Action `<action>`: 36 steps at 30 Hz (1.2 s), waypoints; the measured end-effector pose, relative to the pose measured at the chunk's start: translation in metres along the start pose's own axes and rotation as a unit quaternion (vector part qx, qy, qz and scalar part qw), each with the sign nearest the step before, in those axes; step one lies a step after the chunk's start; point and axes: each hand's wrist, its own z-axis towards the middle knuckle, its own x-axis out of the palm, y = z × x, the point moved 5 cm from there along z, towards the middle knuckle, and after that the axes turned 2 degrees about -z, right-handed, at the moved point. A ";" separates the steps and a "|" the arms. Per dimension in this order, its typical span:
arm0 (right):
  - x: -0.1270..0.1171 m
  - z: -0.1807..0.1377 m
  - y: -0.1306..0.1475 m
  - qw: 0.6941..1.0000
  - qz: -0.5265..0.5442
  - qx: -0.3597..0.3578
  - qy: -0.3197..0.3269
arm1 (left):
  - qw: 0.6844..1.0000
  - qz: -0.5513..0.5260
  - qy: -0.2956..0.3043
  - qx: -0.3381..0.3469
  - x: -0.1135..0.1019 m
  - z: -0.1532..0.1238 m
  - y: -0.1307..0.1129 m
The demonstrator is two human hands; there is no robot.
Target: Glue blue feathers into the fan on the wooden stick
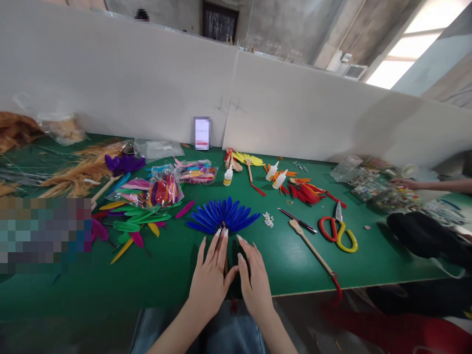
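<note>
A fan of blue feathers (224, 214) lies spread on the green table, its wooden handle running toward me, mostly hidden by my hands. My left hand (213, 268) lies flat over the base of the fan, its fingers stretched out and two fingertips touching where the feathers meet. Just right of the handle, my right hand (254, 275) rests with fingers apart and slightly bent, gripping nothing. A dark red tassel (233, 305) hangs below the table edge between my wrists. Small white beads (268, 220) sit in a loose pile right of the fan.
Tweezers (298, 221), a wooden stick (313, 250) and scissors (339, 228) lie to the right. Glue bottles (228, 176), a yellow fan (249, 159) and red feathers (306, 191) are behind. Loose feathers (138, 216) and bagged ones (165, 187) cover the left. Another person's hand (403, 183) reaches in right.
</note>
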 end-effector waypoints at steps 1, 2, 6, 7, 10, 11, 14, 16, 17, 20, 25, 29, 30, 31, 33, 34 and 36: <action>0.000 0.000 0.000 1.000 0.000 -0.002 -0.001 | 1.000 0.001 -0.002 0.000 0.000 0.000 0.000; 0.000 0.000 0.000 1.000 -0.001 -0.004 -0.001 | 1.000 0.003 -0.003 0.001 0.000 0.000 0.000; 0.000 0.000 0.000 1.000 -0.002 -0.010 0.005 | 1.000 0.009 -0.004 0.005 0.000 0.000 0.000; 0.000 0.000 0.000 1.000 -0.002 -0.011 0.007 | 1.000 0.009 -0.004 0.005 0.000 0.000 0.000; 0.002 0.000 -0.001 1.000 -0.003 -0.012 0.011 | 1.000 0.007 -0.005 0.004 -0.001 0.000 0.000; 0.002 0.000 -0.001 1.000 -0.003 -0.012 0.013 | 1.000 0.006 -0.006 0.004 -0.001 0.001 0.000; 0.003 -0.001 -0.002 1.000 -0.003 -0.014 0.016 | 1.000 0.006 -0.008 0.004 -0.002 0.001 -0.001; 0.003 0.000 -0.002 1.000 -0.002 -0.018 0.019 | 1.000 0.006 -0.009 0.004 -0.002 0.001 -0.001; 0.003 0.000 -0.002 1.000 -0.002 -0.019 0.021 | 1.000 0.007 -0.009 0.004 -0.002 0.001 -0.001; 0.004 0.001 -0.002 0.999 -0.002 -0.016 0.030 | 1.000 0.008 -0.006 0.005 -0.001 0.001 -0.001; 0.005 0.005 -0.005 0.999 0.016 -0.001 0.051 | 1.000 0.003 0.001 -0.004 0.000 0.000 0.000; -0.012 0.021 -0.017 0.995 0.067 0.080 -0.007 | 1.000 -0.001 0.003 -0.006 0.000 0.001 -0.001; -0.019 0.027 -0.023 0.990 0.078 0.116 -0.033 | 1.000 -0.002 0.004 -0.005 -0.001 0.001 -0.001; -0.026 0.033 -0.030 0.983 0.088 0.153 -0.057 | 1.000 -0.004 0.005 -0.005 -0.001 0.001 -0.001; -0.035 0.047 -0.044 0.968 0.111 0.213 -0.070 | 1.000 -0.008 0.006 -0.005 -0.001 0.001 -0.001; -0.035 0.054 -0.050 0.961 0.134 0.234 -0.058 | 1.000 -0.010 0.005 -0.005 -0.001 0.001 -0.001; -0.030 0.067 -0.062 0.941 0.197 0.276 -0.009 | 1.000 -0.013 0.001 -0.007 -0.001 0.001 -0.001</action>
